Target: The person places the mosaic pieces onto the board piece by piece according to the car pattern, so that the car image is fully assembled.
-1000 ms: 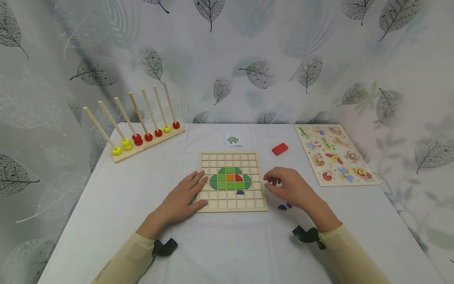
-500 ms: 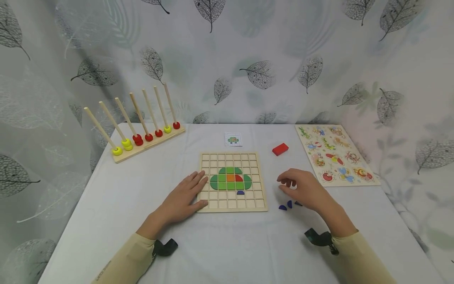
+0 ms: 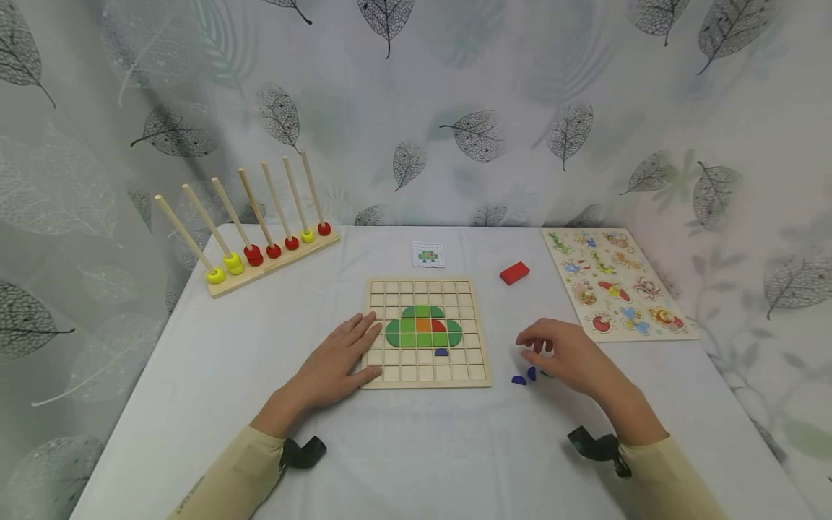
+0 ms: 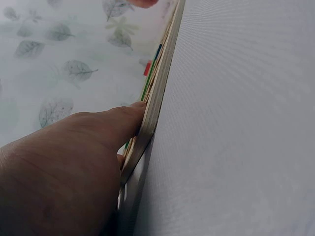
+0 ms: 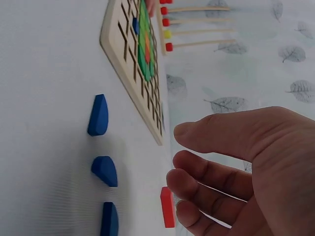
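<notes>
A square wooden grid board lies on the table, with green, orange and red pieces forming a rounded shape and one blue half-round piece below them. My left hand rests flat on the board's left edge, fingers spread; in the left wrist view the thumb touches the rim. Right of the board, my right hand hovers with loosely curled fingers and nothing between them. Three blue half-round blocks lie beside it on the cloth; in the head view the third is partly hidden by the hand.
Behind the board lies a small pattern card. A red block sits to its right. At the far right is a wooden picture puzzle; at the back left stands a peg abacus with red and yellow beads.
My right hand has moved right and slightly nearer, away from the board's edge, and more of the loose blue blocks came into sight. My left hand stays put.
</notes>
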The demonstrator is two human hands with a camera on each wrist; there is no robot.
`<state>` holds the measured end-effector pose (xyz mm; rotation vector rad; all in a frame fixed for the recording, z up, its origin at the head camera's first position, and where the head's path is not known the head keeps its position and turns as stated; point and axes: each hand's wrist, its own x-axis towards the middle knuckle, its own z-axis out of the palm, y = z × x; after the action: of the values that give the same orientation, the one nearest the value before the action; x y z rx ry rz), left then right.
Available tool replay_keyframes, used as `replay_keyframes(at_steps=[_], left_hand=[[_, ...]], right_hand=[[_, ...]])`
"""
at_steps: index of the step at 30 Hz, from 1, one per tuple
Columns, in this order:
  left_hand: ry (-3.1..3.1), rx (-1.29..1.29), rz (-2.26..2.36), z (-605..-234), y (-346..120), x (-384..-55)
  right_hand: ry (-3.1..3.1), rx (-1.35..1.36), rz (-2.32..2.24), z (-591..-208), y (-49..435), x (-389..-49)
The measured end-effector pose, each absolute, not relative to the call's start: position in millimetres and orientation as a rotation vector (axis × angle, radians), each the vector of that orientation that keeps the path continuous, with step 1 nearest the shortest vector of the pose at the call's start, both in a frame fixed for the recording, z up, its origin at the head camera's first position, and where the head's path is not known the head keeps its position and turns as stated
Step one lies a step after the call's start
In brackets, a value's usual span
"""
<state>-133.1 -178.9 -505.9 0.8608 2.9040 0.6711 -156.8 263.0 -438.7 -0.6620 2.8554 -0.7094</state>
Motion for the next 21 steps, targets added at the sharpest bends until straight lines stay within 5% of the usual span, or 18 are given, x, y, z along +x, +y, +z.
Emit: replay_keyframes(at_steps=[21], left_hand=[[2.885,0.817,0.634,-507,-179,-134]], right_hand=[[2.661,-0.596,-0.614,-456,245,-149]])
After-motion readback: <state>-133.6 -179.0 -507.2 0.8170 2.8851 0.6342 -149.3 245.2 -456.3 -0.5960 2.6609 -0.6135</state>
